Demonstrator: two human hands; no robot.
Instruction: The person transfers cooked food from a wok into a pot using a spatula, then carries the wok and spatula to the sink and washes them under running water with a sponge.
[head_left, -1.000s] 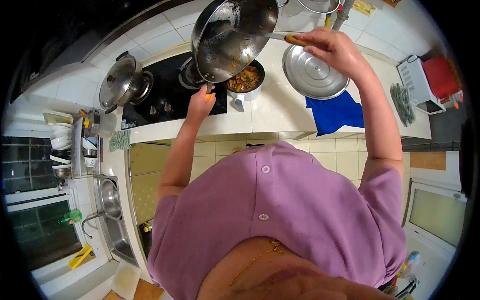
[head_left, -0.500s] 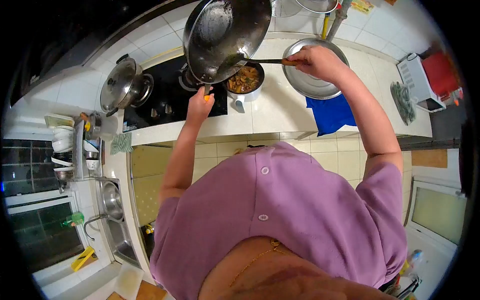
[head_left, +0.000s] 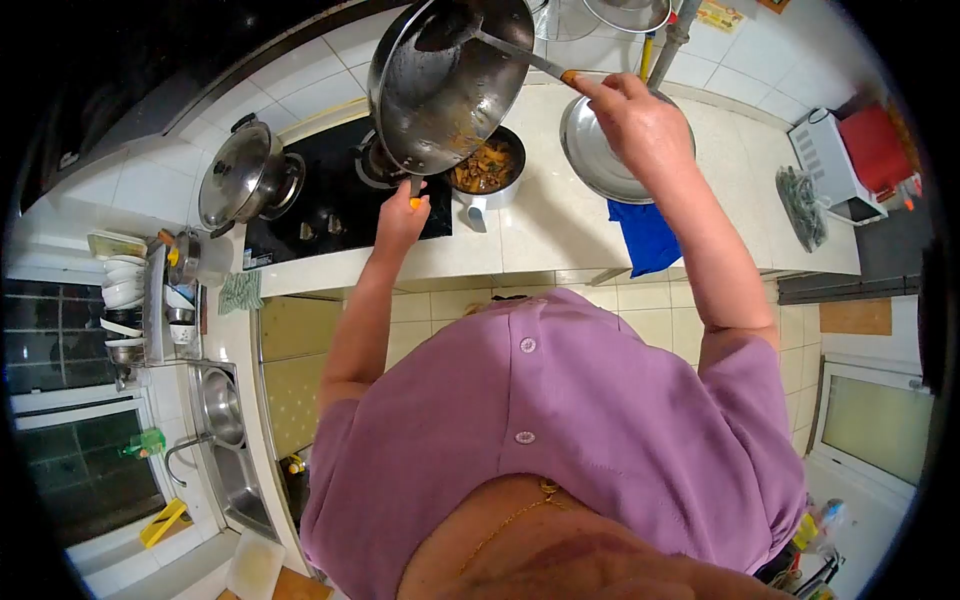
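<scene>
Your left hand (head_left: 403,218) has its fingers wrapped round the wok (head_left: 450,95) handle; your right hand (head_left: 645,125) holds the spatula (head_left: 522,53), fingers closed, blade inside the wok. The wok is tilted, lip near the pot (head_left: 503,190) of food (head_left: 487,166). Advised: firm left wrist, lip over the pot, scrape toward it.

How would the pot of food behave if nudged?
The pot probably feels heavy, given the food inside. It seems likelier to slide than tip, sitting upright on the counter; a bumped handle might swing it round.
</scene>
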